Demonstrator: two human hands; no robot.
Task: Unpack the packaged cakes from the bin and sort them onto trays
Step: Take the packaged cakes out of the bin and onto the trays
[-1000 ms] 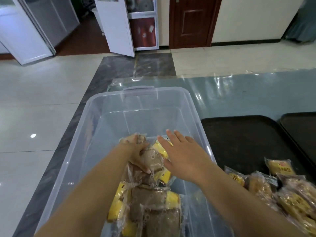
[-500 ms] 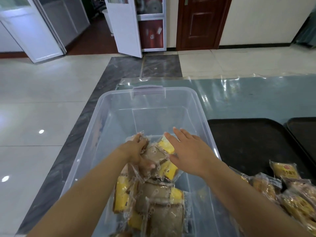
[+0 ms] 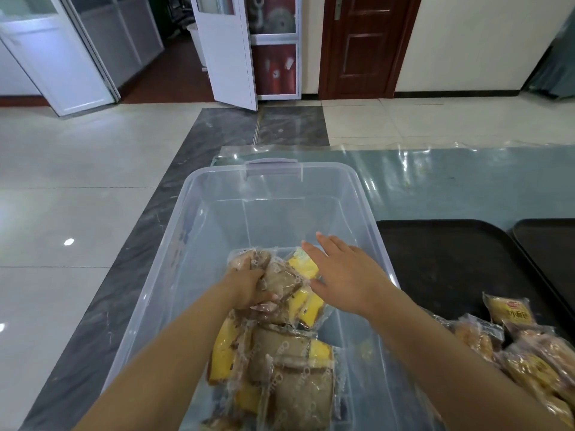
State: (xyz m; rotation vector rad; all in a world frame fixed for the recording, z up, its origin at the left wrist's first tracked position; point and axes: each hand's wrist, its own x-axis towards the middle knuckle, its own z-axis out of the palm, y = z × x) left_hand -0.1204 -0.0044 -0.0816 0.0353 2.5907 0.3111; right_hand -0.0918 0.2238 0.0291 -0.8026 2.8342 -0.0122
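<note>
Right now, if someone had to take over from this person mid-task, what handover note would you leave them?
Left hand: grips a clear-wrapped brown cake packet inside the clear plastic bin.
Right hand: open, fingers straight, over the yellow-and-brown packets in the bin.
Done: several wrapped cakes lie on the near corner of the black tray right of the bin.
Left: a pile of packets remains in the bin. The second black tray farther right shows no cakes in its visible part.
</note>
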